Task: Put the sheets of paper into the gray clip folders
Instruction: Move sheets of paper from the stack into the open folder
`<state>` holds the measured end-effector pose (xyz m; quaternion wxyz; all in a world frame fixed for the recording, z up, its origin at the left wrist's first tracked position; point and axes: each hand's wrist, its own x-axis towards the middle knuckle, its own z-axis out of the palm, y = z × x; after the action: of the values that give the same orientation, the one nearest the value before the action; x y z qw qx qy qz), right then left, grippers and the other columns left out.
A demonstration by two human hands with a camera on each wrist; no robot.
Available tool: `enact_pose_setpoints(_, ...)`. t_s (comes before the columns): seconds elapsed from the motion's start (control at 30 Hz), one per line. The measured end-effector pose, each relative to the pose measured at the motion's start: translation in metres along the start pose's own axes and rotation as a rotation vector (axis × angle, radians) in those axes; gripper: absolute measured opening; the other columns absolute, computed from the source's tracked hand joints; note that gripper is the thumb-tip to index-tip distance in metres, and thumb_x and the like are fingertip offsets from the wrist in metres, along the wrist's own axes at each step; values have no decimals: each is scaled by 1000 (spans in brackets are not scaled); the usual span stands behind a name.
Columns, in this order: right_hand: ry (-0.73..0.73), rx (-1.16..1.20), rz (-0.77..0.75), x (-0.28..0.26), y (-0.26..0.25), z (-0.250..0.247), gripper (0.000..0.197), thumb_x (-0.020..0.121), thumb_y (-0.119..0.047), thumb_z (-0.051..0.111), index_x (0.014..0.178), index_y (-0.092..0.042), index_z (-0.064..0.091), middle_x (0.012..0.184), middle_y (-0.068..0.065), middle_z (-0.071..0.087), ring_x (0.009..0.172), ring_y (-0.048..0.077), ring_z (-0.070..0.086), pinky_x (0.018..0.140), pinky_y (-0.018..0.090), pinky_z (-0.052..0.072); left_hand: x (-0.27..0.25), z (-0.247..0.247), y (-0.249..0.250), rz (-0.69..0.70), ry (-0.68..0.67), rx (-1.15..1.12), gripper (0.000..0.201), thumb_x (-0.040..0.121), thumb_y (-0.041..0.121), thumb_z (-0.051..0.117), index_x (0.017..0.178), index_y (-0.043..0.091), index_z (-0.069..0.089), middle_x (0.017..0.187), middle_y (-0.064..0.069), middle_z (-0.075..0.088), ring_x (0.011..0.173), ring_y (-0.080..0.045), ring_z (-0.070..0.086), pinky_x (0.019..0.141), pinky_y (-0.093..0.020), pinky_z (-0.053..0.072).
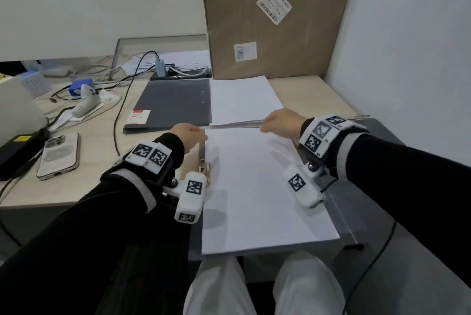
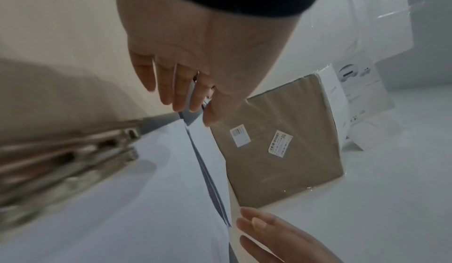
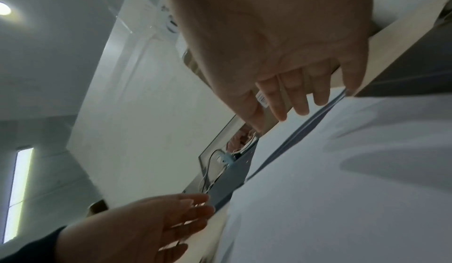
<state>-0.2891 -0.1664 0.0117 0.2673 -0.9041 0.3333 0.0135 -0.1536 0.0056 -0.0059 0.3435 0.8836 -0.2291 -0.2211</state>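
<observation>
left hand (image 1: 188, 133), right hand (image 1: 280, 123): fingers straight, touching far edge of paper stack (image 1: 262, 187) | step: squaring sheets in open gray folder (image 1: 362, 212) | next, likely: press down clip (image 1: 205, 169), left of stack

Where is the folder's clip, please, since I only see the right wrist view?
Observer: The clip sits at the left edge of the sheets, nearer the person than the left hand. I cannot tell whether it clamps them.
Operator: Thank you. What lies farther left?
Observer: A phone lies face down on the desk.
Operator: Does the farther folder bear any mark?
Observer: Yes, a red-and-white label at its near left corner.
</observation>
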Motion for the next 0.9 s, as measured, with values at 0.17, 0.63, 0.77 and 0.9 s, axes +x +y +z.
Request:
enact_pose_setpoints(0.17,118,216,149,63,26,-25,40,87,-11,57,119,13,57,97,16,57,99,29,59,86,35,47,56,12,31,14,9,-21,26,89,14,53,114,11,62,120,-11,57,110,-24,54,95,-29,43)
enact_pose_setpoints(0.63,107,499,234,156,36,-25,45,83,-12,56,125,-1,50,122,12,57,113,34,57,99,45,47,133,39,50,134,-166,271,38,89,18,54,126,17,59,134,-2,58,125,-20,51,106,-23,34)
enact_pose_setpoints(0.77,78,511,195,152,18,-26,61,85,-13,54,142,-5,34,145,11,42,130,31,46,107,40,39,131,38,46,138,-181,263,39,89,19,53,128,20,57,133,2,57,124,-17,51,96,-18,32)
enact_pose_setpoints(0.9,160,648,246,152,3,-36,33,87,-6,55,118,4,51,128,21,57,111,34,60,97,40,48,128,37,46,144,-188,253,41,90,18,52,131,20,54,136,2,55,127,-16,49,95,-16,29)
